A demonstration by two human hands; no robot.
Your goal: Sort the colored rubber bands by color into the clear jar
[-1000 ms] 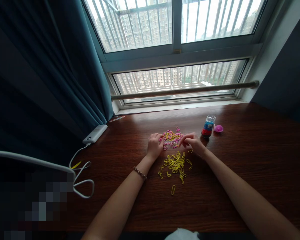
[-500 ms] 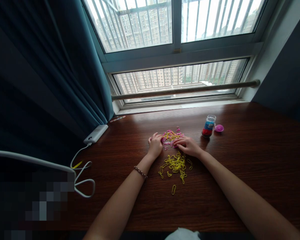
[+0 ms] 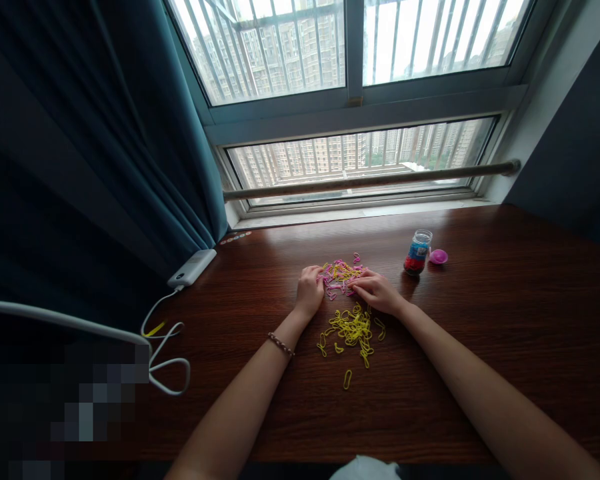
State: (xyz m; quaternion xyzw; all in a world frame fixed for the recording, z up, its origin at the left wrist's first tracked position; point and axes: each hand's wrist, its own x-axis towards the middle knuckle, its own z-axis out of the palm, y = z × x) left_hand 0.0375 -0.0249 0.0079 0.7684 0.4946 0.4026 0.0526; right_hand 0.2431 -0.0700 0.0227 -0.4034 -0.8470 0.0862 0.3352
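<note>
One broad, reddish-brown wood-grain surface is stretching beneath a barred window, a blue curtain hanging at left. Yellow loops are lying nearest the person. Just beyond, the left hand and right hand are touching a pink-and-yellow pile, fingers bent; whether they are gripping any, I cannot tell. A jar is bearing an unreadable blue-and-red label.

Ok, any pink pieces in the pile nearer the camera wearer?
No, the near pile shows only yellow; pink pieces lie in the far pile, between left hand and right hand.
</note>
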